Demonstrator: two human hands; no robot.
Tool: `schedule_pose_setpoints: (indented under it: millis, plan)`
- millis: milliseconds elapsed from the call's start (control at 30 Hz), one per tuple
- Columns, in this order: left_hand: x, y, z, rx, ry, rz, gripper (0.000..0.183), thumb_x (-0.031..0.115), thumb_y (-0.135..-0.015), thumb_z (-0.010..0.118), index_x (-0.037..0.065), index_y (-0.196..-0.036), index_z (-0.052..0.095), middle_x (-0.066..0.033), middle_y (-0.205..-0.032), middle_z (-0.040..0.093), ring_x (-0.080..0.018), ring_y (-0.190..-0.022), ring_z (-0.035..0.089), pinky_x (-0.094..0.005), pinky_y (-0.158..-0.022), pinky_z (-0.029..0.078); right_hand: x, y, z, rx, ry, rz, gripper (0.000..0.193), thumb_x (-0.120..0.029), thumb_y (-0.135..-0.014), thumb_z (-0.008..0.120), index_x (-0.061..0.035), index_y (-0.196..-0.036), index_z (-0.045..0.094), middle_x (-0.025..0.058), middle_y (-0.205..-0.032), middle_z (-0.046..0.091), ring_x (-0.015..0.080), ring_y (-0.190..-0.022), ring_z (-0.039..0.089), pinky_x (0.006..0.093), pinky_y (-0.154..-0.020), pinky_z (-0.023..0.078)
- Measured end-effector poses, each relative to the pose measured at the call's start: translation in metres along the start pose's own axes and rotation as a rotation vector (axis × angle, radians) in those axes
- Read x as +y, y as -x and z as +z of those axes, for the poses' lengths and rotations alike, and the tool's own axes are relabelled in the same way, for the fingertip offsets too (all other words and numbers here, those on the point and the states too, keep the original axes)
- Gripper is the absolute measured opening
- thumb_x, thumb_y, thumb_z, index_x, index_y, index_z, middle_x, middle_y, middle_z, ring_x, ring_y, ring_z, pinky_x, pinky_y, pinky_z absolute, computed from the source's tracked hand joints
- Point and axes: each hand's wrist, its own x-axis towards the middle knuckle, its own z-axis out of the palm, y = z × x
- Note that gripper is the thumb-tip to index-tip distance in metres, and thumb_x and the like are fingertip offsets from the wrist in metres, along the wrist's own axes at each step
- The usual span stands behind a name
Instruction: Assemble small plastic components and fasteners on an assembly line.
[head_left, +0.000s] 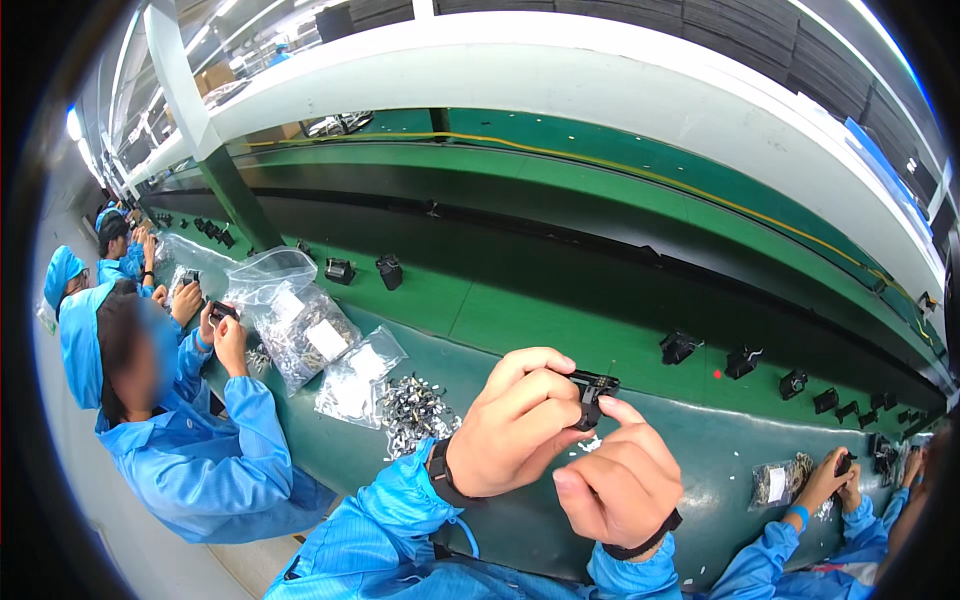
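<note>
Raised over the green bench, my left hand [525, 420] pinches a small black plastic housing [594, 388] between thumb and fingers. My right hand [628, 478] is curled, one fingertip against the housing's lower right edge; whether it also pinches a small piece is hidden. Left of my left wrist lies a loose heap of small metal, white and black parts [415, 415]. A few white bits [590, 444] lie on the bench behind my hands.
Clear plastic bags [310, 335] of parts stand left of the heap. A green conveyor [520, 315] carries black units [678, 347] along the far side. Co-workers in blue sit at left [200, 440] and right [770, 550]. A white beam [560, 75] spans above.
</note>
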Motion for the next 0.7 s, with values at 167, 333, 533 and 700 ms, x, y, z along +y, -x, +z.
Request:
schedule_pose_setpoints:
  millis: [167,333,533,700]
  plan:
    - [-0.0081,0.0001,0.0008,-0.078,0.03,-0.002,0.033,0.002,-0.074,0.084,0.003,-0.1,0.064,-0.0102,-0.101,0.062,-0.0371,-0.109,0.06,-0.0449,-0.09,0.051,0.0026,-0.0007,-0.002,-0.032,0.041,0.005,0.017,-0.006,-0.077,0.082,-0.0057,-0.071,0.066,0.0037,-0.066,0.059,0.021,-0.062,0.058,0.0487,-0.091,0.062]
    - [-0.0068,0.0009,-0.0005,-0.106,0.167,-0.017,0.034,0.002,-0.075,0.083,0.001,-0.102,0.063,-0.0125,-0.103,0.062,-0.0379,-0.107,0.059,-0.0447,-0.09,0.051,0.0002,-0.003,0.0003,-0.021,-0.001,-0.032,0.02,-0.005,-0.078,0.081,-0.0057,-0.069,0.063,0.0034,-0.066,0.059,0.0205,-0.062,0.058,0.0472,-0.091,0.062]
    - [-0.0061,-0.0001,0.0004,-0.096,0.161,-0.015,0.033,0.003,-0.076,0.083,0.0,-0.102,0.062,-0.0134,-0.103,0.062,-0.0383,-0.105,0.06,-0.045,-0.09,0.051,0.0009,-0.0015,0.0034,0.016,-0.002,-0.018,0.023,-0.005,-0.079,0.081,-0.0055,-0.067,0.061,0.0031,-0.065,0.059,0.0197,-0.062,0.059,0.0469,-0.091,0.062]
    - [-0.0063,0.0016,-0.0017,-0.101,0.161,-0.028,0.033,0.003,-0.077,0.083,0.001,-0.102,0.062,-0.0131,-0.103,0.062,-0.0382,-0.105,0.06,-0.0449,-0.089,0.051,-0.002,-0.0014,0.0047,0.026,-0.003,-0.004,0.023,-0.006,-0.079,0.08,-0.0057,-0.066,0.061,0.0032,-0.065,0.06,0.02,-0.062,0.059,0.0479,-0.091,0.061]
